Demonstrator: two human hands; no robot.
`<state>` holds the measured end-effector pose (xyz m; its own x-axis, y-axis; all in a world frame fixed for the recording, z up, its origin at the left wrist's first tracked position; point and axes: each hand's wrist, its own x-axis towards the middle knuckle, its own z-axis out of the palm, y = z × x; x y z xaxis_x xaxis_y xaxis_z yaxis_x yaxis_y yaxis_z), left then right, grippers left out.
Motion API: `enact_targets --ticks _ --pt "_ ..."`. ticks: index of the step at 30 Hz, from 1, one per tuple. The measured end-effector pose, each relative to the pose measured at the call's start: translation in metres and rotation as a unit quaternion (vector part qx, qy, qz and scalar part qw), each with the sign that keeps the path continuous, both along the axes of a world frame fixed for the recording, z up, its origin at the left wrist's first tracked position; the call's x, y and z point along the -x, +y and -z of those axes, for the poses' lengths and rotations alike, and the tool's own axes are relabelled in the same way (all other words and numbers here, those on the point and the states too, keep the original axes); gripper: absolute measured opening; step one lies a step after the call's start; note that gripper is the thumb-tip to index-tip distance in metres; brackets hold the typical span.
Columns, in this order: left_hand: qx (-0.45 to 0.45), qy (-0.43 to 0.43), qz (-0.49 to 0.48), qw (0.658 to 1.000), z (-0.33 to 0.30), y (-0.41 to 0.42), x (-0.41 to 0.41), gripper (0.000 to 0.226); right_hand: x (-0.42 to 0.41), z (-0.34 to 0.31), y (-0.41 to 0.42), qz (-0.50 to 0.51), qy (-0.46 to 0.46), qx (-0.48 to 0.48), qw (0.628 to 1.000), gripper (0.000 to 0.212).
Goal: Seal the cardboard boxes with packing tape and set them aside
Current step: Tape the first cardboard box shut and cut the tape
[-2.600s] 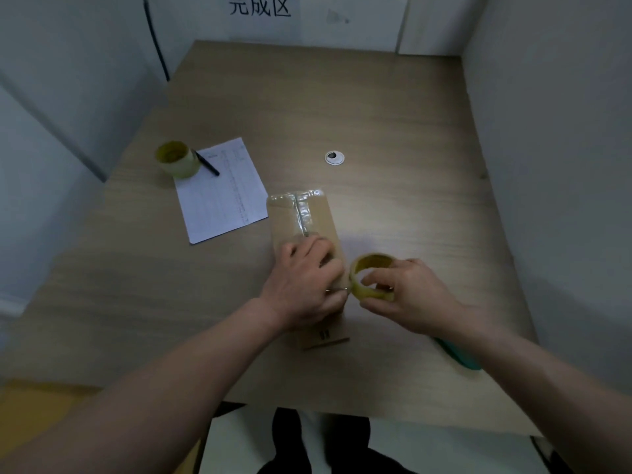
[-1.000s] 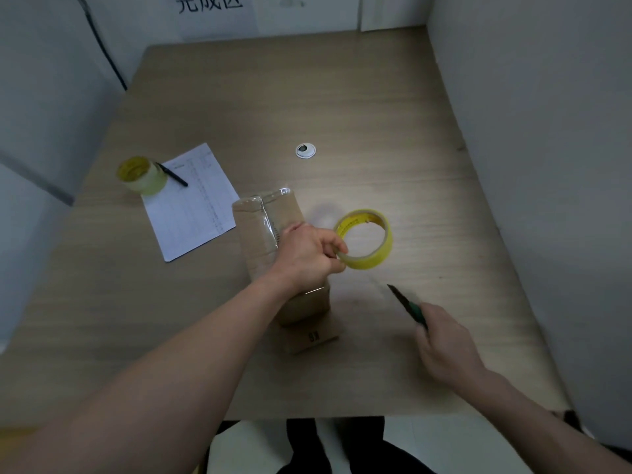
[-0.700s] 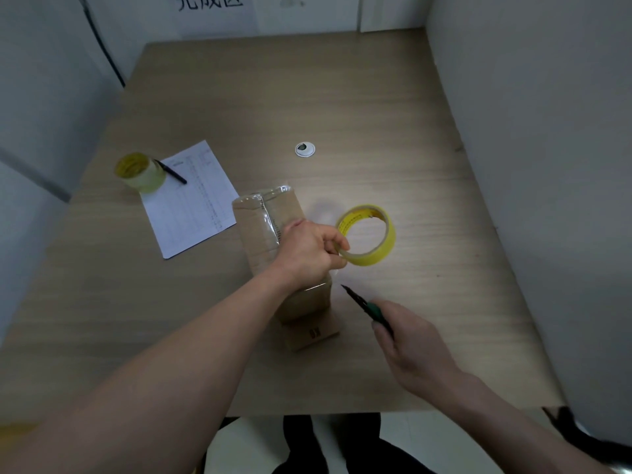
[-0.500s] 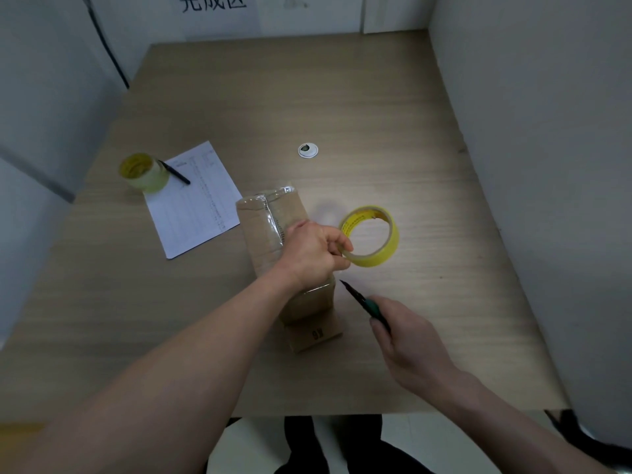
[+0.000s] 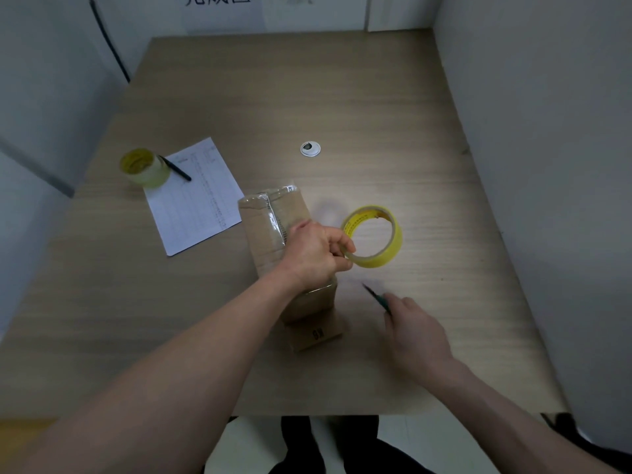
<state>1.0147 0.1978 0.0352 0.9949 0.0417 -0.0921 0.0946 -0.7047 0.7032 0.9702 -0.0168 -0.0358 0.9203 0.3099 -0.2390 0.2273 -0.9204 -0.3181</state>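
A long brown cardboard box (image 5: 273,227) lies on the wooden table (image 5: 342,97), with clear tape shining along its far end. My left hand (image 5: 314,254) rests on top of the box and pinches the rim of a yellow tape roll (image 5: 374,236), which stands tilted just right of the box. To the right of the box's near end, my right hand (image 5: 413,330) grips a green-handled cutter (image 5: 376,295) whose dark tip points up-left toward the roll.
A second yellow tape roll (image 5: 145,167) stands at the left beside a black pen (image 5: 176,169) and a printed sheet (image 5: 195,196). A white cable grommet (image 5: 310,148) sits mid-table. Grey walls close in on both sides; a sign hangs at the back.
My right hand let go of the tape roll, took up the cutter at the right and brought it toward the box. My left hand took over the roll.
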Motion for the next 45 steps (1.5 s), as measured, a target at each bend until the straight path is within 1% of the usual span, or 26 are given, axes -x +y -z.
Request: enact_targets --ticks 3,6,7,8,9,10,11,12,13,15,17,18,19,22,25,28,29,31,33,34,37,38,39,41,42,45 --pt "-0.01 0.003 -0.005 1.0 0.0 -0.001 0.0 0.027 -0.012 0.016 -0.033 0.048 0.032 0.08 0.995 0.036" --pt "-0.013 0.003 -0.006 1.0 0.0 -0.001 0.0 0.026 -0.024 0.02 -0.045 0.027 0.062 0.127 0.99 0.047" --pt "-0.015 0.003 -0.007 1.0 0.001 -0.001 0.001 0.025 -0.029 0.016 -0.044 0.033 0.047 0.114 0.992 0.049" --pt "-0.016 0.003 -0.008 1.0 0.001 -0.001 0.001 0.024 -0.034 0.006 -0.039 0.06 0.017 0.054 0.997 0.054" --pt "-0.016 0.003 -0.009 1.0 0.001 -0.001 0.0 0.023 -0.037 -0.009 -0.033 0.087 -0.029 -0.042 0.995 0.061" --pt "-0.016 0.0 -0.01 1.0 0.001 -0.001 0.0 0.021 -0.041 -0.026 -0.026 0.089 -0.101 -0.142 0.981 0.064" --pt "-0.019 -0.004 -0.012 1.0 0.002 -0.001 0.0 0.02 -0.043 -0.043 -0.018 0.057 -0.182 -0.215 0.958 0.062" --pt "-0.026 -0.006 -0.013 1.0 0.002 -0.001 -0.001 0.02 -0.044 -0.062 -0.008 0.002 -0.238 -0.247 0.939 0.061" --pt "-0.035 -0.01 -0.011 0.999 0.002 -0.001 -0.001 0.02 -0.045 -0.077 0.002 -0.069 -0.277 -0.244 0.927 0.062" --pt "-0.052 -0.019 -0.003 0.998 0.002 -0.002 -0.001 0.022 -0.048 -0.092 0.023 -0.179 -0.293 -0.141 0.929 0.066" --pt "-0.058 -0.028 0.007 0.998 0.002 -0.001 0.0 0.021 -0.056 -0.084 0.035 -0.224 -0.256 -0.036 0.94 0.068" --pt "-0.059 -0.032 0.011 0.998 0.002 0.0 0.0 0.02 -0.06 -0.079 0.039 -0.231 -0.233 -0.004 0.945 0.066" --pt "-0.06 -0.034 0.013 0.998 0.002 0.0 0.0 0.019 -0.064 -0.074 0.043 -0.233 -0.221 0.007 0.947 0.061" --pt "-0.076 -0.029 0.028 0.996 0.003 0.001 0.001 0.023 -0.072 -0.069 0.051 -0.235 -0.19 -0.006 0.953 0.049" --pt "-0.081 -0.036 0.036 0.995 0.006 0.004 0.001 0.027 -0.077 -0.071 0.06 -0.209 -0.118 -0.024 0.971 0.051" --pt "-0.03 -0.075 0.01 0.997 0.004 0.006 0.007 0.026 -0.081 -0.071 0.067 -0.183 -0.047 -0.001 0.982 0.048" --pt "-0.012 -0.084 0.006 0.996 0.002 0.006 0.009 0.025 -0.082 -0.071 0.068 -0.179 -0.025 0.008 0.984 0.044" --pt "-0.007 -0.079 0.015 0.997 0.0 0.008 0.011 0.027 -0.081 -0.071 0.071 -0.17 0.017 0.018 0.985 0.029" --pt "-0.023 -0.057 0.043 0.997 -0.003 0.011 0.012 0.033 -0.083 -0.071 0.075 -0.165 0.048 0.027 0.985 0.015" --pt "-0.042 -0.051 0.067 0.996 -0.004 0.013 0.012 0.037 -0.084 -0.071 0.076 -0.162 0.062 0.027 0.985 0.012" --pt "-0.134 -0.064 0.144 0.978 0.0 0.018 0.013 0.045 -0.09 -0.073 0.079 -0.131 0.099 -0.02 0.986 0.016" --pt "-0.156 -0.075 0.154 0.973 0.002 0.017 0.014 0.045 -0.09 -0.074 0.08 -0.135 0.091 -0.01 0.987 0.017" --pt "-0.172 -0.087 0.153 0.969 0.004 0.017 0.014 0.043 -0.089 -0.074 0.081 -0.161 0.047 0.015 0.986 0.015" --pt "-0.198 -0.107 0.144 0.964 0.008 0.017 0.014 0.042 -0.091 -0.07 0.08 -0.217 -0.09 0.06 0.97 0.002" --pt "-0.209 -0.111 0.144 0.961 0.008 0.016 0.015 0.044 -0.093 -0.067 0.076 -0.226 -0.131 0.07 0.963 0.006" --pt "-0.243 -0.102 0.145 0.954 0.007 0.009 0.017 0.044 -0.104 -0.059 0.059 -0.193 -0.149 0.068 0.967 0.005"
